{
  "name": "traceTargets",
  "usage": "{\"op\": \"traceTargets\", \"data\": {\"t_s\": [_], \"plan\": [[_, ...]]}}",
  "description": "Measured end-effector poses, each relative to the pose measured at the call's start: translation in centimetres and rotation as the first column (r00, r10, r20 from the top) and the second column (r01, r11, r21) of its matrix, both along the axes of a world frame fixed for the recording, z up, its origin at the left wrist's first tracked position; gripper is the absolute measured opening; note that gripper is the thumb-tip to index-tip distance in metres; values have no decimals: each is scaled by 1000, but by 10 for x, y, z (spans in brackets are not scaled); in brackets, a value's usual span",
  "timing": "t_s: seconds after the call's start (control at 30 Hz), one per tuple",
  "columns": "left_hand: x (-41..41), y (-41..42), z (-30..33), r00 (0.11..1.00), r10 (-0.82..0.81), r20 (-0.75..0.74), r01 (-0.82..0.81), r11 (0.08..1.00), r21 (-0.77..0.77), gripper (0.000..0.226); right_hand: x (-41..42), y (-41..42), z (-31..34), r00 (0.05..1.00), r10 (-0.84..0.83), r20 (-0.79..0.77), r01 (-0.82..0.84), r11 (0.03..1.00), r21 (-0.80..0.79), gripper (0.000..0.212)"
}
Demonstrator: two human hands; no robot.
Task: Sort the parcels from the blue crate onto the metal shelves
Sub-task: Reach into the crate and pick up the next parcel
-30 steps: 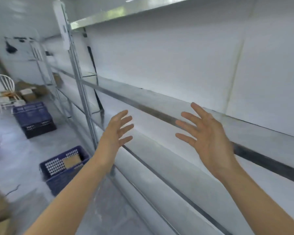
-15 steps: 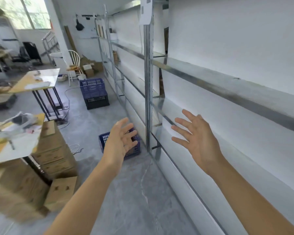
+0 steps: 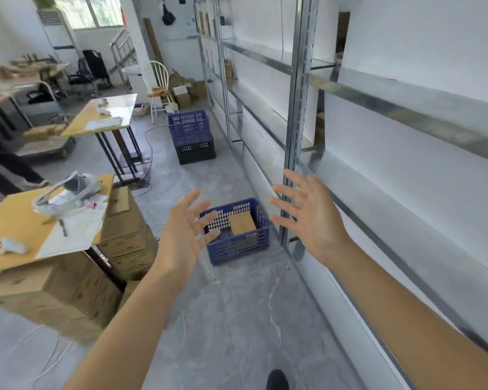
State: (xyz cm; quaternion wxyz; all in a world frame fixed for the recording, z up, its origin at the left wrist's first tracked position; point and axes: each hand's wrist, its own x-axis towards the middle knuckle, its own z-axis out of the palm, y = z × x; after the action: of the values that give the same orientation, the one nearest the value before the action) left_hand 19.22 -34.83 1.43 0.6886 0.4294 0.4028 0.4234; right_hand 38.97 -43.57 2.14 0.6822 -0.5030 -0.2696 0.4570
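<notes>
In the blue crate one parcel; two hands, left and right, spread empty

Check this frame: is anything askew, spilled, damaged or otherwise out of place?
Little stands out. The brown parcel leans tilted inside the blue crate on the floor beside the metal shelves. Loose white cables trail across the floor at lower left. Both the left hand and right hand are empty.

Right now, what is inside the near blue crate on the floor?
One brown cardboard parcel lies inside the blue plastic crate. The left hand covers the crate's left corner, so anything there is hidden.
</notes>
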Motion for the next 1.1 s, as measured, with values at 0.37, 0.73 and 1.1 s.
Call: {"op": "traceTargets", "data": {"t_s": [0.37,0.73,1.1], "plan": [[83,152,-12,999,44,-3,-44,999,-18,43,98,166,-17,999,49,21,-48,998,-28,54],[114,298,-36,996,-4,84,23,976,-218,49,152,301,-35,996,58,-72,-67,989,-132,60],[127,472,-66,984,-76,160,123,944,-307,49,161,446,-54,974,-75,-215,46,989,-139,61]]}}
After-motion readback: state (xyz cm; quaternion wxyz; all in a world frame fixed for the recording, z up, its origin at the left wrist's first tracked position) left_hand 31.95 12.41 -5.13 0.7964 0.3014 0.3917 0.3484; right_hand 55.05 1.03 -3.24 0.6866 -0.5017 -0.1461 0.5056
